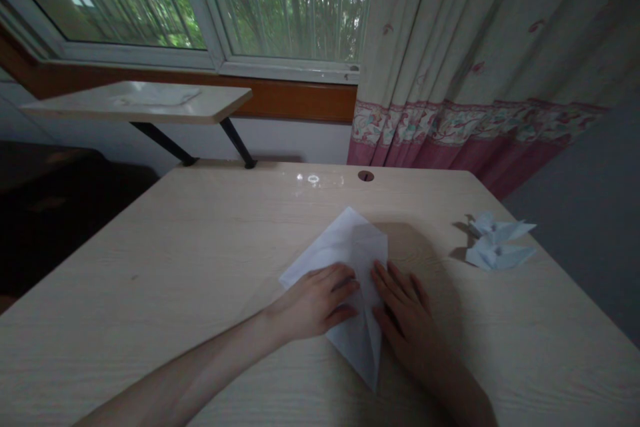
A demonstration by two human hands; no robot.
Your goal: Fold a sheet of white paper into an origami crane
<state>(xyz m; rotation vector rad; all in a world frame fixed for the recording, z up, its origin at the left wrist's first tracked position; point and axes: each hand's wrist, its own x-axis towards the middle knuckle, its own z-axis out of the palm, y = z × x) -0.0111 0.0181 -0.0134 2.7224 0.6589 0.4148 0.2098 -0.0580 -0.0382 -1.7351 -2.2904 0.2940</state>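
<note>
A folded sheet of white paper lies on the light wooden desk, shaped like a kite with its narrow point toward me. My left hand rests on the paper's left part with its fingers loosely curled and pressing down. Flat beside it, my right hand lies with fingers stretched out along the paper's right edge. Neither hand lifts the sheet.
Folded white paper figures sit near the desk's right edge. A cable hole is at the desk's back. A small shelf on black brackets stands behind left, under a window. A pink-hemmed curtain hangs at the right.
</note>
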